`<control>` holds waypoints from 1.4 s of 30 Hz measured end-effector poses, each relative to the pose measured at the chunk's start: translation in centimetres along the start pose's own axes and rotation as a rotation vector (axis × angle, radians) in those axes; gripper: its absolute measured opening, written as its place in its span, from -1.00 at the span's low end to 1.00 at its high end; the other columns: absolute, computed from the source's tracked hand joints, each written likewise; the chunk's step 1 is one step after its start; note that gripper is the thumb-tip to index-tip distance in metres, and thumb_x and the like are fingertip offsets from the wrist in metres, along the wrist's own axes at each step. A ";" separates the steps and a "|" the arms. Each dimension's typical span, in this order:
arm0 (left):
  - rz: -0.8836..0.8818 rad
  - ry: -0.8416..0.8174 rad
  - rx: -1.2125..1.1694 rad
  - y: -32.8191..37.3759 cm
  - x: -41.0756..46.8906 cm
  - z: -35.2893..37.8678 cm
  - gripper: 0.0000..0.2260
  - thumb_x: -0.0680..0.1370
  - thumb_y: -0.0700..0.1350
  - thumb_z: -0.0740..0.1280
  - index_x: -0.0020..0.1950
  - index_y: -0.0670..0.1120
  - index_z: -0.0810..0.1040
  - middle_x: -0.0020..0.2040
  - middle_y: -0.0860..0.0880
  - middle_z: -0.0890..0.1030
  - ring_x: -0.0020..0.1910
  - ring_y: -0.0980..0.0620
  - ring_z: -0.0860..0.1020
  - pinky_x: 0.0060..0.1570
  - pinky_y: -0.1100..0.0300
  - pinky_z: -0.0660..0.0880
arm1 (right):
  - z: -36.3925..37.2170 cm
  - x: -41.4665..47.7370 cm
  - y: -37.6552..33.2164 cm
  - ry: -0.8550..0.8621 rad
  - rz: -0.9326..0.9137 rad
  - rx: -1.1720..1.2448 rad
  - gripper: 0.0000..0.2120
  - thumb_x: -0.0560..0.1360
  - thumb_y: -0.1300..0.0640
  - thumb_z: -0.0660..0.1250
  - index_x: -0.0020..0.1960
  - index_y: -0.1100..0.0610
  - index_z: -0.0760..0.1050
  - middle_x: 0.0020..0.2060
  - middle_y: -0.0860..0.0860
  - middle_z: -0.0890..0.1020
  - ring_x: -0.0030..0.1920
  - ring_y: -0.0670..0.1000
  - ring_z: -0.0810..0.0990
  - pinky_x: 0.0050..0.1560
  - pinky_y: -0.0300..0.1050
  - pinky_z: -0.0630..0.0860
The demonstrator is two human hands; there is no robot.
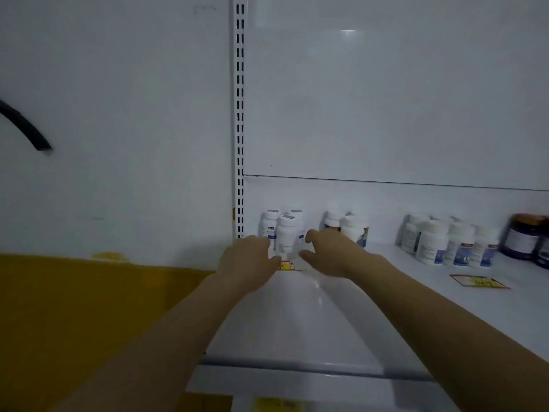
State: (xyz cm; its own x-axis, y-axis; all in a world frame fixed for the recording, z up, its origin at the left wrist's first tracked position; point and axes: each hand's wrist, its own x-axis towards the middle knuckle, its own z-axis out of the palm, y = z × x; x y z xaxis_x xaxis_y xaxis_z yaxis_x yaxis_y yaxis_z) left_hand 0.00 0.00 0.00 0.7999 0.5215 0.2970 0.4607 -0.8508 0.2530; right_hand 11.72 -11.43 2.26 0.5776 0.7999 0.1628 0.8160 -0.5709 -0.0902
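A cluster of three white pill bottles stands at the back left of a white shelf (pixel 297 316); the front bottle (pixel 286 239) is closest to me. My left hand (pixel 249 260) reaches in from the left, with its fingertips at the bottle's left side and its thumb near the base. My right hand (pixel 329 254) comes in from the right with spread, slightly curved fingers, just short of the bottle. Neither hand holds anything. A red and yellow price tag (pixel 286 266) lies on the shelf between my thumbs.
More white bottles stand along the back: a pair (pixel 347 227) and a larger group (pixel 445 242), then dark jars (pixel 523 236) at far right. Another price tag (pixel 478 282) lies flat. A slotted upright (pixel 239 114) bounds the shelf on the left, beside a yellow panel (pixel 89 307).
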 end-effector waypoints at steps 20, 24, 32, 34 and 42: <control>-0.110 -0.236 0.162 -2.2 -0.5 3.1 -0.29 0.54 0.35 -0.04 0.45 -0.15 0.25 0.42 -0.14 0.32 0.41 -0.11 0.26 0.39 0.00 0.25 | 0.9 8.4 -2.7 0.173 0.074 0.067 -0.68 0.64 -0.01 0.07 0.26 0.18 0.34 0.14 0.17 0.41 0.07 0.13 0.48 0.06 -0.03 0.47; -0.116 -0.257 0.134 -2.2 -0.9 3.4 -0.23 0.54 0.36 -0.08 0.55 -0.17 0.03 0.56 -0.15 0.04 0.54 -0.11 -0.01 0.50 -0.02 -0.01 | 1.2 8.6 -2.7 0.172 0.086 0.099 -0.73 0.63 0.03 0.10 0.23 0.19 0.33 0.08 0.18 0.46 -0.02 0.10 0.45 0.02 -0.03 0.47; -0.127 -0.260 0.060 -2.2 -0.8 3.0 -0.25 0.53 0.35 0.00 0.51 -0.17 0.13 0.51 -0.15 0.17 0.50 -0.12 0.11 0.47 -0.01 0.09 | -2.1 7.2 -2.9 0.241 0.003 0.144 -0.70 0.61 0.03 0.18 0.20 0.23 0.41 0.09 0.18 0.51 0.03 0.13 0.50 -0.04 -0.10 0.42; -0.129 -0.229 -0.009 -2.0 -0.3 2.3 -0.35 0.53 0.31 0.12 0.42 -0.14 0.27 0.39 -0.13 0.35 0.37 -0.08 0.31 0.35 0.06 0.29 | -4.1 6.5 -2.9 0.285 -0.030 0.224 -0.69 0.58 0.00 0.24 0.20 0.20 0.45 0.11 0.16 0.54 0.05 0.11 0.51 -0.04 -0.12 0.43; -0.074 -0.098 -0.804 1.2 2.7 -2.9 -0.50 0.46 0.01 0.43 0.33 -0.04 0.36 0.22 0.03 0.51 0.07 0.07 0.48 0.00 0.22 0.40 | -9.7 3.2 -2.1 0.370 -0.069 0.520 -0.68 0.45 -0.15 0.39 0.04 0.06 0.55 -0.05 -0.04 0.60 -0.06 -0.05 0.56 -0.16 -0.26 0.47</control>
State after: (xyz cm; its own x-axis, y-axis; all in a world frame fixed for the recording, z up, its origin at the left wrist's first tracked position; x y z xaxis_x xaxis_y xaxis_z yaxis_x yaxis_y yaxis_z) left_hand 1.62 0.56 3.78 0.8256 0.5344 0.1808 0.1267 -0.4879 0.8636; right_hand 11.68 -9.44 12.54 0.5537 0.6617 0.5056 0.8083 -0.2812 -0.5172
